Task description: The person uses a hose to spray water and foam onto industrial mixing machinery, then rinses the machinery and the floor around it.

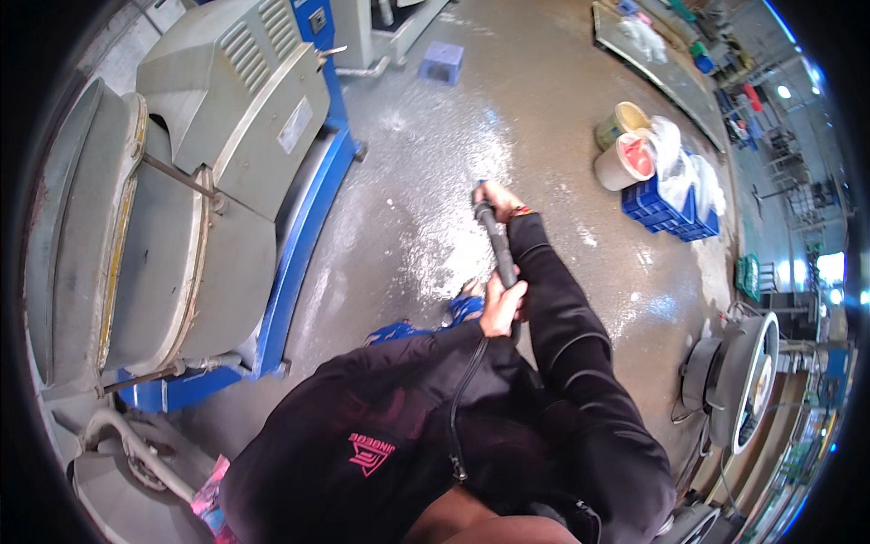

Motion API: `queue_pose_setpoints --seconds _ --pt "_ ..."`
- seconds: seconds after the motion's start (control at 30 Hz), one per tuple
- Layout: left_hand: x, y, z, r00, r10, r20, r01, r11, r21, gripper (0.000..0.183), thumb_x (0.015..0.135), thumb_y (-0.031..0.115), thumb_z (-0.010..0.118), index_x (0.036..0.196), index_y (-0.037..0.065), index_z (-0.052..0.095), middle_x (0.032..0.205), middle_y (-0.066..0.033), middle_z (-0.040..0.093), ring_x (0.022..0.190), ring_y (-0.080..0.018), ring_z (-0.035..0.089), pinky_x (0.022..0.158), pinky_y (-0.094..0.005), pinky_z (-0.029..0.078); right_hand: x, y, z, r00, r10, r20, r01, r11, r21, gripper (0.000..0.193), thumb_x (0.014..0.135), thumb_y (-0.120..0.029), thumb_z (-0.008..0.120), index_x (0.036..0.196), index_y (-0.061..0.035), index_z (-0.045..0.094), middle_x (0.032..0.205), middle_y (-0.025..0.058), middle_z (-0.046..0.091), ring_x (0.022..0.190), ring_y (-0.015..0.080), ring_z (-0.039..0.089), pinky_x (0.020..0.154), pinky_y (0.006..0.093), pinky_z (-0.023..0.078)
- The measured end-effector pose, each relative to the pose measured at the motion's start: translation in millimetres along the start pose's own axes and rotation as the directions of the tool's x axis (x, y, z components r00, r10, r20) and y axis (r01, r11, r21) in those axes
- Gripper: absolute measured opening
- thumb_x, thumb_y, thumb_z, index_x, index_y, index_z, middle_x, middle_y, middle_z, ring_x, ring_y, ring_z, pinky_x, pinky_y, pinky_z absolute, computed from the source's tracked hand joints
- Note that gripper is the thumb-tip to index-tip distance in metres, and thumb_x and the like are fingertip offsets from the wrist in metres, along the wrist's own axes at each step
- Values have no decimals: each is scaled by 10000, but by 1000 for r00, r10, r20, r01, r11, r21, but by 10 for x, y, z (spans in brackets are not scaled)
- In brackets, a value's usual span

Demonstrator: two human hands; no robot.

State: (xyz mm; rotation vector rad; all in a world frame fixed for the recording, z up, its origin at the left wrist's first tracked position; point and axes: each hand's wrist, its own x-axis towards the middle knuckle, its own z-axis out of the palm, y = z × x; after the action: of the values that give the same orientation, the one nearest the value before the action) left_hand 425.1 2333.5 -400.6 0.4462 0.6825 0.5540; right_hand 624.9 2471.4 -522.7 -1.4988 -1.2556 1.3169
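Both my hands grip one dark, rod-like tube (500,256) held out in front of my body. My right hand (499,199) is closed round its far end, near a black ring-shaped fitting. Closer to my jacket, my left hand (500,306) is wrapped round the same tube. Whether it is a hose or a stiff handle I cannot tell, and its near end is lost against my dark clothes. Below it lies a wet, shining concrete floor (408,208).
On the left stands a large grey machine (231,118) with a blue base frame (313,231). A purple stool (441,63) sits ahead. To the right are a white bucket (614,169), a yellowish bucket (609,134), blue crates (654,210) and a round fan (754,383).
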Motion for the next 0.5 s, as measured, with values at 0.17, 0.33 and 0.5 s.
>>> queue_pose_setpoints --seconds 0.17,0.33,0.5 --pt "911 67 377 1000 -22 -10 22 1000 -7 280 705 20 524 934 110 391 597 8 406 438 -86 407 348 -229 313 443 -259 -599 965 257 -52 -242 948 208 88 649 -137 479 655 -49 487 598 109 516 487 214 517 456 340 455" --pt "1837 74 1072 994 -17 -111 16 1000 -12 171 653 76 514 794 94 420 568 -2 408 413 -102 387 337 -236 290 1089 -231 -1433 816 573 -71 -521 784 338 93 618 -118 479 646 -32 499 551 101 496 431 224 476 414 349 412" --pt "2762 6 1882 985 -128 -115 123 991 -49 152 660 90 525 781 106 434 561 28 378 412 -58 343 329 -208 241 1324 432 -3086 995 91 45 -83 984 -161 176 705 -191 443 603 -49 467 570 75 485 496 201 506 466 326 444"
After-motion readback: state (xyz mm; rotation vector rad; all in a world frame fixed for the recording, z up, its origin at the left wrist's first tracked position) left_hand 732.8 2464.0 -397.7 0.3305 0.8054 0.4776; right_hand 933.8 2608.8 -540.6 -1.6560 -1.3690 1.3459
